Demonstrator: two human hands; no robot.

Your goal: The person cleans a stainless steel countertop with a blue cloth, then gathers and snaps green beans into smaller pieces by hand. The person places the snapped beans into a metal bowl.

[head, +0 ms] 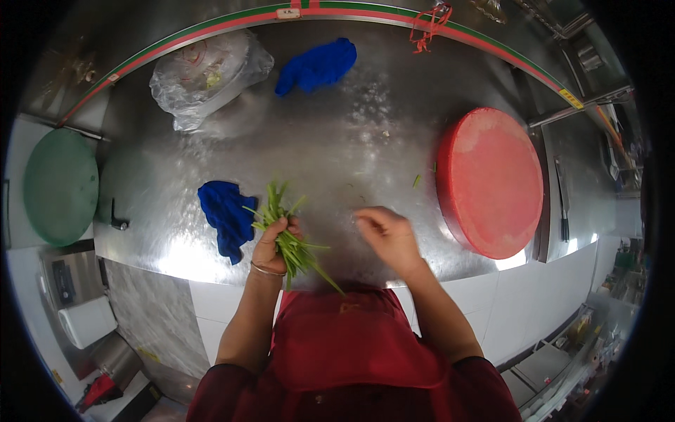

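Note:
My left hand (273,248) is closed around a bunch of cut green stalks (292,245) above the front part of a stainless steel table (316,158). Some stalks stick out towards the table, others towards my red apron. To the right, my right hand (387,235) hovers with its fingers curled; it is slightly blurred, and whether anything small is between the fingertips I cannot tell. A crumpled blue cloth (227,213) lies just left of the stalks. Beyond my right hand, a short green piece (417,181) rests on the steel near a thick round red chopping board (495,182).
A clear plastic bag (211,79) over a container sits at the back left, beside another blue cloth (319,66). A green round board (61,187) stands far left. A knife (563,198) lies right of the red board. A shelf edge (358,11) crosses the back.

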